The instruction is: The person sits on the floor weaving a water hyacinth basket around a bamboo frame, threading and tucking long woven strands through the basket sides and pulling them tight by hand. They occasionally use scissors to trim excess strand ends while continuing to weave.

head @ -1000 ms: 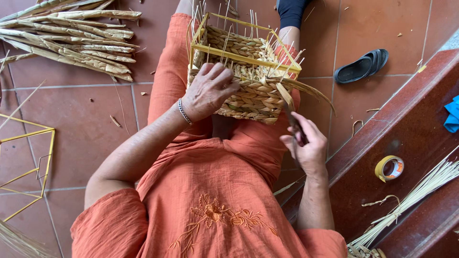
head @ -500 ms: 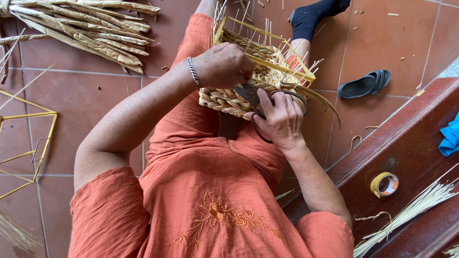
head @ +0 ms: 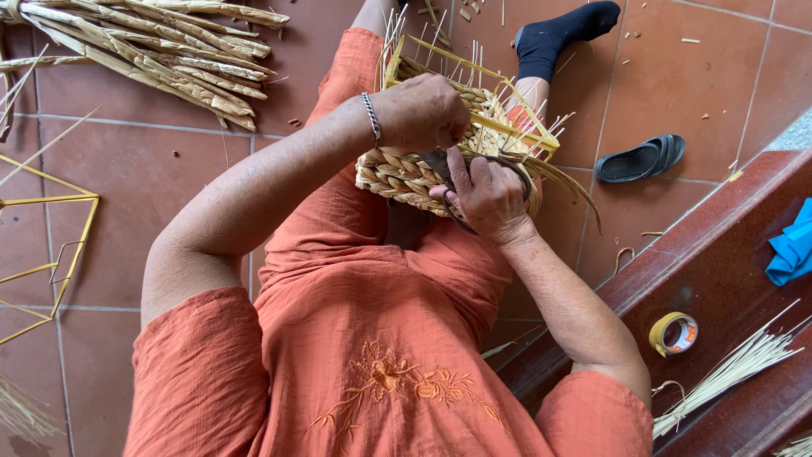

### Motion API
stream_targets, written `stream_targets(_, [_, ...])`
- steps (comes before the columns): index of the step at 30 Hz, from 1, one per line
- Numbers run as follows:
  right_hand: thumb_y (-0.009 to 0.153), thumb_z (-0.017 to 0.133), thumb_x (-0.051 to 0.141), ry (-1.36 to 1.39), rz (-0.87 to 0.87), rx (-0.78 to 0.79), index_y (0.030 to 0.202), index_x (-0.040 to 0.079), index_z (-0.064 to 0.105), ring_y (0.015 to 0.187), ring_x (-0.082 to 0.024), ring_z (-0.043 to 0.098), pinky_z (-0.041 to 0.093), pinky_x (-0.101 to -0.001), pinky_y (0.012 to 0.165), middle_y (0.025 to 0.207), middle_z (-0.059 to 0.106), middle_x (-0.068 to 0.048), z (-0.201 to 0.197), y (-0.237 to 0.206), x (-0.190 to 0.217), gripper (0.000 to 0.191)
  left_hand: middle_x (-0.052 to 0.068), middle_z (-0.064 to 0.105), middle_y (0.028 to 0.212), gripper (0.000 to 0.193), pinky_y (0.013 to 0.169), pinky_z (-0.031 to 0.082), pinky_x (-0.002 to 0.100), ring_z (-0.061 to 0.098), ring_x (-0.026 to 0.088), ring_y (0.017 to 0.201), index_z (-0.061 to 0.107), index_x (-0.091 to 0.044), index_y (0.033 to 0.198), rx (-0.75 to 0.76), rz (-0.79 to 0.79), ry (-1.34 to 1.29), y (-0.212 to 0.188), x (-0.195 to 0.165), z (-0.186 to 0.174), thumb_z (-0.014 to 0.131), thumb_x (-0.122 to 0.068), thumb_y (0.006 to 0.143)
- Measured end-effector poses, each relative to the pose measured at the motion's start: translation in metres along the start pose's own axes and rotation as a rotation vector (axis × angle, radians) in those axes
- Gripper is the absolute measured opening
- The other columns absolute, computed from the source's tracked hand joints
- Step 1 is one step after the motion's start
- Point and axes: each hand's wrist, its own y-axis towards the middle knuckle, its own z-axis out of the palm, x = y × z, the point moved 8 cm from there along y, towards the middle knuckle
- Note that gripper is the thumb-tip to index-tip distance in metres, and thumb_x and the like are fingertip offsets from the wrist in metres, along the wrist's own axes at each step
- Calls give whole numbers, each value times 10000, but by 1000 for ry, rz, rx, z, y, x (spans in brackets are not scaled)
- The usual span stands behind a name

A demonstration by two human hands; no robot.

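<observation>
A half-woven basket (head: 406, 173) of braided straw on a yellow wire frame rests on my lap, thin straw ends sticking up from its rim. My left hand (head: 423, 110), a bracelet at the wrist, grips the top of the basket's near side. My right hand (head: 486, 195) holds dark scissors (head: 444, 165) with fingers through the handle loops, the blades pressed against the braided wall just below my left hand.
A bundle of dried straw braids (head: 152, 46) lies on the tiled floor at upper left. A yellow wire frame (head: 51, 254) sits at the left edge. A black sandal (head: 639, 159), a tape roll (head: 674, 333), thin straw stalks (head: 736, 368) and blue cloth (head: 792, 245) lie right, along a dark red step.
My left hand slid from the basket's side to its top rim. My right hand brought the scissors from beside my lap up against the basket wall.
</observation>
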Motion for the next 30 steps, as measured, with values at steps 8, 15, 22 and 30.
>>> stream_targets(8, [901,827,404,342,290,28,1331,9,653,678,-217,621,518,-378,616,826,616,-77,-47,-22,-21,609,94,610,576,296,530,471,456,615,288,519,658,-95,1134,-208,-358,51,-85,17,-52,571,-32,858])
stream_targets(15, [957,774,333,1009,559,284,1361,4,630,762,-79,596,539,-275,685,966,689,-54,-12,-79,-7,540,63,635,890,66,745,505,409,614,255,886,677,-131,908,-309,-280,374,-154,-16,3,732,-165,891])
stream_targets(22, [966,660,469,1165,759,425,1379,37,640,629,-56,551,488,-223,581,802,636,-18,34,-104,15,598,96,630,1019,266,844,542,388,629,296,963,636,-46,1227,-659,-206,98,-165,-41,37,700,-72,970])
stream_targets(30, [1003,469,596,1520,837,563,1395,28,617,571,-16,488,451,-175,556,761,565,36,58,-96,32,706,60,605,857,154,712,525,369,638,241,809,637,-80,1047,-660,-301,255,-147,-26,53,747,-138,955])
